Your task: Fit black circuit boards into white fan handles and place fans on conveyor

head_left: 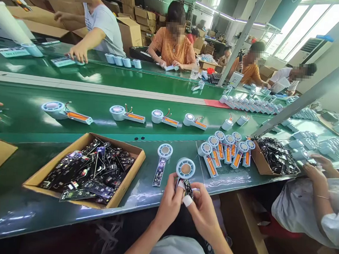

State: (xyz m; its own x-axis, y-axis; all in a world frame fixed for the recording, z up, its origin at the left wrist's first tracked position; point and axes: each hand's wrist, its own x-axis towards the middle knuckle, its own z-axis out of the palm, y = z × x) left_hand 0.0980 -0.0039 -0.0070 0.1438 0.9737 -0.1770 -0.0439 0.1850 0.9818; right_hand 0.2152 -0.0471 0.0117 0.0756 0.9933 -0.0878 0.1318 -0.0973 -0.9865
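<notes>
At the front edge of the bench, my left hand [169,199] and my right hand [204,209] hold one light-blue device housing [185,168] between them. Its round, vented head points away from me. A black circuit board [188,188] lies along the handle, under my thumbs. White covering wraps both thumb tips. My fingers hide the lower handle. Just left of my hands lies another housing with a circuit board [158,172] along its handle. To the right, several housings [228,146] with orange parts in their handles sit in a cluster.
A cardboard tray of circuit boards [141,159] stands left; another box of boards [276,156] stands right, near a co-worker's hands [316,168]. Housings with loose wires [118,113] line the green conveyor [100,132]. A slanted metal post [297,100] rises at right. People work across the line.
</notes>
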